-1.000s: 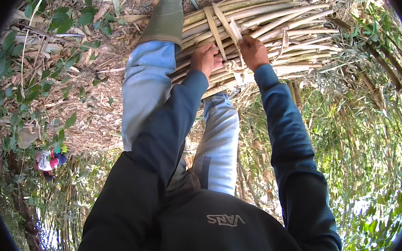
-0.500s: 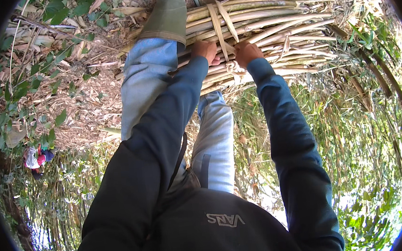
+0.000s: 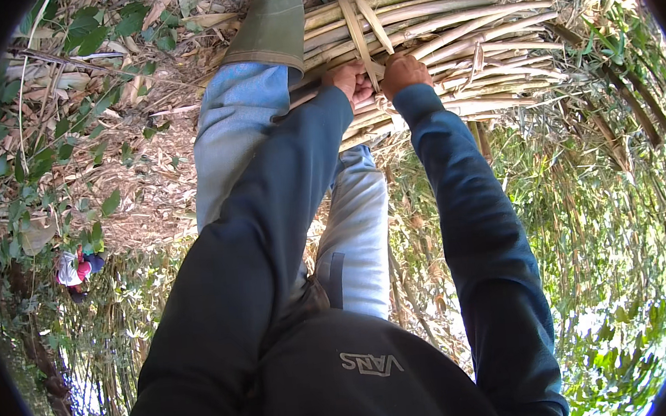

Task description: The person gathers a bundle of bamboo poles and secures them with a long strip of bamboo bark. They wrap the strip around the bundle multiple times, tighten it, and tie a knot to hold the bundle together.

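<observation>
A bundle of long, pale cane stalks lies crosswise at the top of the view. Flat tan binding strips run over it, two of them forming a narrow V above my hands. My left hand is closed at the lower end of the strips, fingers curled against the canes. Close beside it, my right hand is closed too, its back towards me and its fingertips hidden. Both grip the strip around a twisted spot at the bundle's near side; the exact hold is partly covered by my fingers.
My leg in a green boot presses against the bundle's left part. Dry leaves and green vines cover the ground at left. Another person is far off at left. Thin trunks stand at right.
Both hands have drawn slightly closer together at the strip, and my right hand has turned more back-up. The whole view has shifted a little.
</observation>
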Action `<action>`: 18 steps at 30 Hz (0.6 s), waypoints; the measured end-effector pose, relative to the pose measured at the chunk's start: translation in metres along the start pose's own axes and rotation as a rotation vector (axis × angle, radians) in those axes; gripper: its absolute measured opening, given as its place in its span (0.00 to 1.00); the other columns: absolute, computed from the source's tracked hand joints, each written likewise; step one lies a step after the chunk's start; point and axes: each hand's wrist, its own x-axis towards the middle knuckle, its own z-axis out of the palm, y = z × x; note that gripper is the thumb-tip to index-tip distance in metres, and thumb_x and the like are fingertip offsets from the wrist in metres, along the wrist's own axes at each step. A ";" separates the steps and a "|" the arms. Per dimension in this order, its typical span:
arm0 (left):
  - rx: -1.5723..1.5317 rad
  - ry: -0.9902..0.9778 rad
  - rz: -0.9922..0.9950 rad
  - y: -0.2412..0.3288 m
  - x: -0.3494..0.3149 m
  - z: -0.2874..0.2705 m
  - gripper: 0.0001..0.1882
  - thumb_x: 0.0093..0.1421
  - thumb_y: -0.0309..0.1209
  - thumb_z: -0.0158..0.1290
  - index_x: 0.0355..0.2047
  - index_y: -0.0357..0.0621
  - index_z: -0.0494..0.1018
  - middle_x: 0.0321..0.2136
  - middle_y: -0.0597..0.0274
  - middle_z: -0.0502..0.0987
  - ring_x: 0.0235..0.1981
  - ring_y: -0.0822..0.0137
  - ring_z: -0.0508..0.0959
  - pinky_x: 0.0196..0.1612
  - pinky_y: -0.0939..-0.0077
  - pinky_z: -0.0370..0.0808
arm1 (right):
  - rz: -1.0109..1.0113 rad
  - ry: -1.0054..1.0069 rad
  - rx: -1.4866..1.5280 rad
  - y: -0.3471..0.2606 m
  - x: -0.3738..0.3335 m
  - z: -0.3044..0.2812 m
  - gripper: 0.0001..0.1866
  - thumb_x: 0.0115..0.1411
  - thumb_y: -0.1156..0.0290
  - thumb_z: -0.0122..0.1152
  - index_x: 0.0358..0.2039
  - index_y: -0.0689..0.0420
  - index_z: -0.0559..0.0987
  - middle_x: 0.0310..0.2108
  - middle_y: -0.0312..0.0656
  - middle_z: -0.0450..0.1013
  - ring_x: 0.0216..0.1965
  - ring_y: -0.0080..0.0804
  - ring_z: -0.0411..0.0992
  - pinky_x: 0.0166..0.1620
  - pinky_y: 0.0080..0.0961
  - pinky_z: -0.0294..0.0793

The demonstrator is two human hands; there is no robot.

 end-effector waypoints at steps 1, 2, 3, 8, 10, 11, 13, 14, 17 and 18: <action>0.002 -0.007 0.032 -0.004 0.002 -0.001 0.05 0.55 0.34 0.52 0.28 0.47 0.71 0.16 0.71 0.63 0.18 0.73 0.67 0.25 0.78 0.72 | -0.049 -0.004 -0.003 0.002 -0.002 0.002 0.12 0.51 0.67 0.50 0.35 0.54 0.76 0.35 0.50 0.73 0.40 0.45 0.72 0.43 0.35 0.71; -0.005 0.016 0.044 -0.007 0.005 0.000 0.05 0.55 0.34 0.52 0.29 0.47 0.72 0.16 0.71 0.63 0.18 0.73 0.68 0.26 0.78 0.72 | -0.044 0.015 0.008 0.002 -0.003 0.004 0.12 0.51 0.66 0.50 0.35 0.54 0.76 0.35 0.50 0.73 0.39 0.45 0.72 0.43 0.34 0.71; -0.013 0.039 0.057 -0.010 0.008 0.001 0.06 0.55 0.34 0.52 0.29 0.47 0.72 0.16 0.71 0.63 0.18 0.72 0.68 0.26 0.77 0.72 | -0.039 0.033 0.019 0.001 -0.005 0.008 0.12 0.51 0.66 0.51 0.34 0.54 0.76 0.34 0.49 0.73 0.39 0.45 0.72 0.43 0.34 0.71; -0.076 0.065 0.139 -0.016 -0.001 0.006 0.06 0.55 0.35 0.52 0.29 0.46 0.71 0.16 0.71 0.63 0.19 0.71 0.70 0.26 0.75 0.72 | 0.008 0.046 0.019 -0.003 -0.014 0.007 0.12 0.51 0.65 0.55 0.37 0.51 0.76 0.36 0.45 0.72 0.39 0.43 0.72 0.41 0.32 0.73; -0.108 0.086 0.123 -0.021 0.000 0.006 0.07 0.56 0.36 0.52 0.28 0.48 0.71 0.16 0.71 0.62 0.20 0.71 0.69 0.26 0.77 0.70 | -0.004 0.085 0.050 -0.002 -0.019 0.012 0.11 0.50 0.65 0.56 0.35 0.52 0.76 0.35 0.46 0.72 0.39 0.43 0.72 0.40 0.33 0.73; -0.135 0.081 0.116 -0.021 0.008 0.004 0.07 0.56 0.36 0.52 0.27 0.48 0.71 0.16 0.71 0.62 0.20 0.71 0.69 0.25 0.78 0.70 | -0.011 0.102 0.076 -0.004 -0.021 0.010 0.12 0.50 0.65 0.57 0.35 0.53 0.76 0.35 0.46 0.72 0.39 0.43 0.72 0.40 0.33 0.73; -0.106 0.086 0.100 -0.023 0.012 0.000 0.08 0.56 0.37 0.51 0.27 0.48 0.70 0.16 0.71 0.62 0.20 0.71 0.68 0.25 0.79 0.68 | -0.010 0.106 0.125 -0.004 -0.021 0.010 0.13 0.48 0.65 0.59 0.35 0.55 0.76 0.35 0.47 0.72 0.39 0.43 0.72 0.41 0.33 0.73; -0.076 0.078 0.103 -0.020 0.013 0.000 0.08 0.56 0.38 0.51 0.26 0.48 0.70 0.16 0.71 0.62 0.20 0.71 0.68 0.25 0.79 0.69 | 0.005 0.095 0.114 -0.004 -0.017 0.011 0.14 0.48 0.64 0.60 0.35 0.55 0.76 0.35 0.47 0.72 0.39 0.43 0.72 0.41 0.33 0.73; 0.015 0.059 0.094 -0.012 0.013 -0.002 0.08 0.56 0.38 0.51 0.26 0.49 0.69 0.17 0.70 0.63 0.21 0.71 0.69 0.25 0.78 0.69 | 0.064 0.063 0.109 -0.007 -0.010 0.006 0.17 0.45 0.64 0.63 0.36 0.56 0.76 0.36 0.47 0.72 0.41 0.43 0.72 0.42 0.32 0.72; 0.047 0.056 0.081 -0.010 0.012 -0.005 0.08 0.55 0.38 0.52 0.25 0.48 0.69 0.17 0.70 0.63 0.21 0.71 0.69 0.26 0.78 0.70 | 0.087 0.028 0.124 -0.006 -0.011 0.006 0.17 0.45 0.63 0.63 0.36 0.56 0.76 0.37 0.48 0.72 0.41 0.43 0.72 0.43 0.32 0.72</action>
